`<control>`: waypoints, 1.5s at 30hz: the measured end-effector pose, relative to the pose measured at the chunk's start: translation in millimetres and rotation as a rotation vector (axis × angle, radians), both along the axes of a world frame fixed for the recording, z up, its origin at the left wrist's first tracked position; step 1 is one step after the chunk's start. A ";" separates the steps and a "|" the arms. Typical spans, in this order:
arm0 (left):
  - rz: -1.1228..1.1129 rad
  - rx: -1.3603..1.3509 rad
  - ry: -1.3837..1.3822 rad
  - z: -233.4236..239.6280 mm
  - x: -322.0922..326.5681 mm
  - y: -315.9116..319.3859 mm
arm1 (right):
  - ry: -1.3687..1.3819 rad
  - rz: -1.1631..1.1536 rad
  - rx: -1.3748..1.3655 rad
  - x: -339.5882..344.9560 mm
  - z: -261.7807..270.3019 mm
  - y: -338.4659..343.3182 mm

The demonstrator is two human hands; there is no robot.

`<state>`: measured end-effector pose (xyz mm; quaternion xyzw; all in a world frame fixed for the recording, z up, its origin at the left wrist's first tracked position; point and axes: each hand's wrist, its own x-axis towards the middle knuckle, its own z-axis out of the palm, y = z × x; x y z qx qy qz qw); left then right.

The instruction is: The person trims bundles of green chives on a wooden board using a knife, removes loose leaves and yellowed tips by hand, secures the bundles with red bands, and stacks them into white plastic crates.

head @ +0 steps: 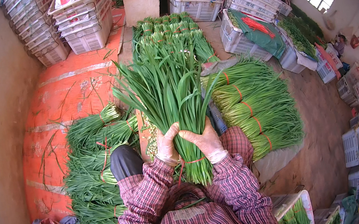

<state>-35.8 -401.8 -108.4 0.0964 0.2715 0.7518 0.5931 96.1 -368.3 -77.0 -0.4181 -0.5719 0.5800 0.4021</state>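
Note:
Both gloved hands clasp one large bunch of garlic chives, its leaves pointing away from me and its cut stems towards my lap. My left hand wraps the left side of the bunch, my right hand the right side, with the thumbs in front. An orange tie circles the stems just below the hands, a loose end hanging at the left. More tied bunches lie in a row at my right. Other bunches are heaped at my left, and upright ones stand ahead.
Stacked plastic crates stand at the far left, others beyond the upright bunches. A crate at the right bears a green cloth and red ties. An orange sheet covers the left floor. A person is at the far right.

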 end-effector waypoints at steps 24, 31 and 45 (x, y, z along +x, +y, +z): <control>-0.040 0.134 0.158 -0.9 -9.3 -5.3 | 0.254 -0.040 0.041 10.0 15.4 -6.6; -0.128 0.245 0.009 -5.4 -43.1 10.6 | -0.156 0.197 0.162 12.3 66.2 -0.6; -0.022 0.315 -0.133 53.4 40.5 31.2 | -1.190 -0.042 0.665 64.7 130.9 -22.1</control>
